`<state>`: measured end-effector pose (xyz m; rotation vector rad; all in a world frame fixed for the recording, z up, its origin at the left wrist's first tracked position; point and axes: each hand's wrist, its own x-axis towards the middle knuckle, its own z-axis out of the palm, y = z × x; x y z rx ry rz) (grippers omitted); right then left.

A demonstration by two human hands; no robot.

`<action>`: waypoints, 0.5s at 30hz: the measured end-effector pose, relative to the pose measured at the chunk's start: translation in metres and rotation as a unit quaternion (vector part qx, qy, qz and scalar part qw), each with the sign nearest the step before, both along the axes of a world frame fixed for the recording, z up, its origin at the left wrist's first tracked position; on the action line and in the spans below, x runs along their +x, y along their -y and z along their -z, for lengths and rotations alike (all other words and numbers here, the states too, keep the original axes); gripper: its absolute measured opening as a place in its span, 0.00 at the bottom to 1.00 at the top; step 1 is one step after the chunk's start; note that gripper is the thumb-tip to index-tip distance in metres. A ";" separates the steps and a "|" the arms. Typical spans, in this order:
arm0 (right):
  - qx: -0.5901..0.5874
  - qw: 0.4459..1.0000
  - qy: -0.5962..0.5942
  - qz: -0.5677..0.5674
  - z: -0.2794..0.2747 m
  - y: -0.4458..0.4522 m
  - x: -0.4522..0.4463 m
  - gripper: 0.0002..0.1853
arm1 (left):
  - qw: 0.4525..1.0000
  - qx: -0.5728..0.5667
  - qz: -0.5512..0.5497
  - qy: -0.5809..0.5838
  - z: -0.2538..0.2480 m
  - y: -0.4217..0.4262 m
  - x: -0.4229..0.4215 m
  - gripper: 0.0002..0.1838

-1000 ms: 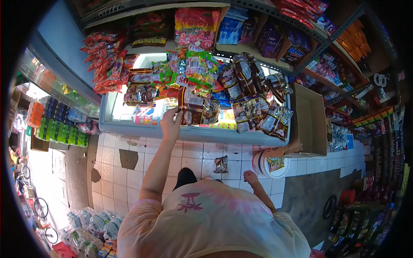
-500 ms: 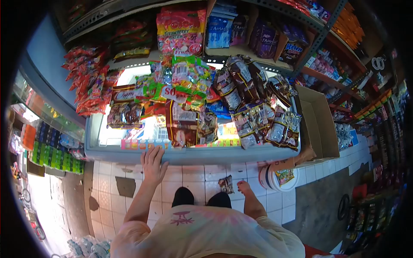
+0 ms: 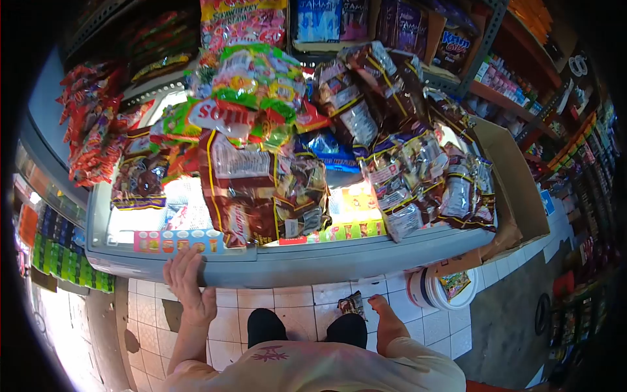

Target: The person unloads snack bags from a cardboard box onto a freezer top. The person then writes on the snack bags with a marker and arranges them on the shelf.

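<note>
My left hand point(image 3: 187, 279) rests on the front rim of a glass-topped chest freezer point(image 3: 300, 266), fingers stretched out and nothing in them. My right hand point(image 3: 378, 304) hangs low in front of the freezer, its fingers curled. Just left of it appears a small dark packet point(image 3: 351, 304); I cannot tell whether it lies on the floor or touches the fingers. Piled on the freezer lid are brown candy bags point(image 3: 238, 176), green and red candy bags point(image 3: 255, 78), a blue bag point(image 3: 330, 150) and more brown bags point(image 3: 408, 176) at the right.
An open cardboard box point(image 3: 516, 183) stands at the freezer's right end, above a white bucket point(image 3: 423, 287) with a packet by its rim. Shelves behind hold blue packs point(image 3: 319, 19) and purple packs point(image 3: 400, 26). Red packets point(image 3: 95, 124) hang at the left. White tiles point(image 3: 294, 298) cover the floor.
The view has moved closer to the freezer, so the bags look larger. My left hand still lies on the rim, lower and farther left in view. My right hand stays beside the dark packet.
</note>
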<state>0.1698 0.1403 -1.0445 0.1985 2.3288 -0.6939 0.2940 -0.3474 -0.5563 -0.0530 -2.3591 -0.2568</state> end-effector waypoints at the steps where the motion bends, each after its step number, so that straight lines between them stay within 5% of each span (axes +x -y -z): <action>1: 0.052 0.994 0.003 -0.093 0.013 -0.005 0.001 0.13 | 1.000 -0.008 0.005 -0.020 0.003 0.001 -0.001 0.28; 2: 0.103 0.977 0.004 -0.185 0.030 -0.013 0.003 0.14 | 0.999 -0.016 0.010 -0.042 0.005 0.001 -0.003 0.28; 3: 0.101 0.939 -0.078 -0.319 0.105 -0.043 0.009 0.17 | 0.998 -0.032 -0.001 -0.050 0.006 0.001 -0.004 0.29; 7: 0.156 0.938 0.003 -0.308 0.102 -0.035 0.026 0.20 | 0.994 -0.051 0.006 -0.095 0.014 0.003 -0.010 0.34; 9: 0.097 0.985 0.030 -0.141 0.092 -0.026 0.039 0.25 | 0.993 -0.049 0.009 -0.110 0.017 0.002 -0.012 0.36; 14: 0.101 0.988 0.034 -0.113 0.142 -0.022 0.057 0.28 | 0.989 -0.005 0.021 -0.147 0.029 0.004 -0.015 0.46; 15: 0.110 0.974 0.015 -0.198 0.153 -0.023 0.055 0.28 | 0.989 0.007 0.020 -0.148 0.031 0.003 -0.015 0.48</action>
